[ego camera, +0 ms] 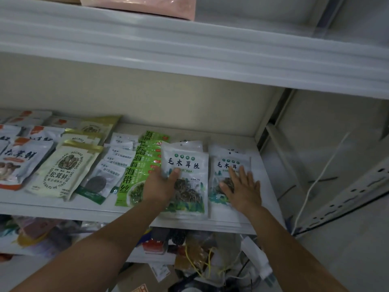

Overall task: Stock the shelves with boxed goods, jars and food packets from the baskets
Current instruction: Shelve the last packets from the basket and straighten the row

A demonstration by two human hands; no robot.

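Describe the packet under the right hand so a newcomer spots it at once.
The white metal shelf holds, at its right end, two white plastic packets with green print and dark shreds. It is the rightmost, under the flat right hand; the left hand grips its twin.

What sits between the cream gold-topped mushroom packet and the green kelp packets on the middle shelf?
In the head view, an overlapping row of white packets with dark round contents fills the gap between the cream packet and the green kelp packets.
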